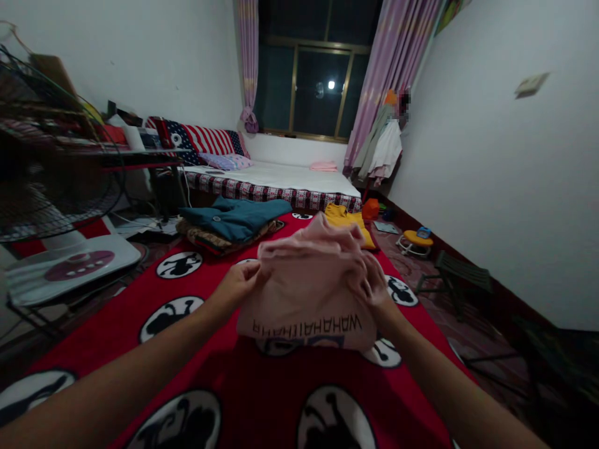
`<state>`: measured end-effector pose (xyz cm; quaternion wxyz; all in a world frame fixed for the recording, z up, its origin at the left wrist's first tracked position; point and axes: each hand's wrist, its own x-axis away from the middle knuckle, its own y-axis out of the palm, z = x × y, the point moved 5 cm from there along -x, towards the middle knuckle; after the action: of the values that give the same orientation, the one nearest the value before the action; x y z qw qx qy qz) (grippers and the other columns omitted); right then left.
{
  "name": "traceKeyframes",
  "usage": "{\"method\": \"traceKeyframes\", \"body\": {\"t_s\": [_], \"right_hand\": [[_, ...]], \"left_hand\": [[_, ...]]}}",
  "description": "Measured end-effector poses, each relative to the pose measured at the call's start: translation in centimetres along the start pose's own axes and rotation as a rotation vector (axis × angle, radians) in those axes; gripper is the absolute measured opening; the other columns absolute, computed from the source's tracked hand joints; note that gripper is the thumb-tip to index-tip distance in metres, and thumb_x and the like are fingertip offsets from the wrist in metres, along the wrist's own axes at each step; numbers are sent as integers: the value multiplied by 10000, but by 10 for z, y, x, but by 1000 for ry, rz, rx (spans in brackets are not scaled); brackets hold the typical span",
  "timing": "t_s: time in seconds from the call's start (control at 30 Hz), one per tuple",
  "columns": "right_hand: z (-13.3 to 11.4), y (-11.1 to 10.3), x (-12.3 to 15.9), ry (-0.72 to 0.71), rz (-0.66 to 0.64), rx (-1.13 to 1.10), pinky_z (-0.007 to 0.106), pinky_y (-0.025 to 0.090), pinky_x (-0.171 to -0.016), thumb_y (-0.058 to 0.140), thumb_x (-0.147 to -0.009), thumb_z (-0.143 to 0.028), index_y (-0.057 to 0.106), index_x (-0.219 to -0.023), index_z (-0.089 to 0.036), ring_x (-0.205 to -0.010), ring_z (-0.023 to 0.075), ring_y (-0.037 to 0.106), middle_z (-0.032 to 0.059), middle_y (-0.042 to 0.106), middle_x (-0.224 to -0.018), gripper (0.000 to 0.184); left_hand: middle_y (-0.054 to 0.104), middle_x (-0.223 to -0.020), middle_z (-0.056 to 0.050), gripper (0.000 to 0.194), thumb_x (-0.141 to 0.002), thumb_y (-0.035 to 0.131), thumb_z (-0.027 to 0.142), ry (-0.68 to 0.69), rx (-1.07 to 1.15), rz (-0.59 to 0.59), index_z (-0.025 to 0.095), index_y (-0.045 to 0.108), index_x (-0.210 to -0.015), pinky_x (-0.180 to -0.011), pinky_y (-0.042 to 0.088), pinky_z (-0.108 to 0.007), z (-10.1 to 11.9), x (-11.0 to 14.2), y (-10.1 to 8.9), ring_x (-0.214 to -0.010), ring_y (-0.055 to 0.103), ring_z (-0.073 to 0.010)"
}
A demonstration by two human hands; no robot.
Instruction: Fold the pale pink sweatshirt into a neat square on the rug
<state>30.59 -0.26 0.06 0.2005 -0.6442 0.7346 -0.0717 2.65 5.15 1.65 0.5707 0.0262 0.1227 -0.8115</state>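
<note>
A pink shirt (309, 287) with dark lettering, upside down from my view, is folded over and held up above the red blanket (262, 399). My left hand (243, 280) pinches its left edge. On the other side, my right hand (374, 280) grips the right edge, its fingers partly hidden in the cloth. Behind the shirt to the right lies a folded yellow garment (344, 217). To the left a teal garment (234, 217) rests on a patterned brown folded cloth (215, 240).
A bed (281, 178) with a pillow (227, 161) stands below the window. At the left are a fan (56, 168) and a cluttered table (140, 153). A yellow stool (416, 238) and a dark folding stool (461, 271) stand at the right.
</note>
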Motion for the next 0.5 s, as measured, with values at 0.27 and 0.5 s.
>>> {"method": "traceKeyframes", "body": {"t_s": [0.27,0.5], "right_hand": [[75,9,-15,280,232,-58,334,533,-723,665,-668,-360,524,-1195,-167,-882,231,661,104,681,-1041,579],[79,3,-11,267,215,-16,318,526,-703,606,-699,-281,503,-1205,-146,-833,209,661,95,686,-999,534]], "left_hand": [[682,-1070,-130,605,-592,726,454,-118,-249,242,134,586,-1085,-822,529,-390,-76,-24,0,-968,647,-294],[663,-1089,-123,786,-629,704,408,-155,-425,153,151,425,-1318,-850,514,-401,-92,-14,-9,-988,649,-291]]}}
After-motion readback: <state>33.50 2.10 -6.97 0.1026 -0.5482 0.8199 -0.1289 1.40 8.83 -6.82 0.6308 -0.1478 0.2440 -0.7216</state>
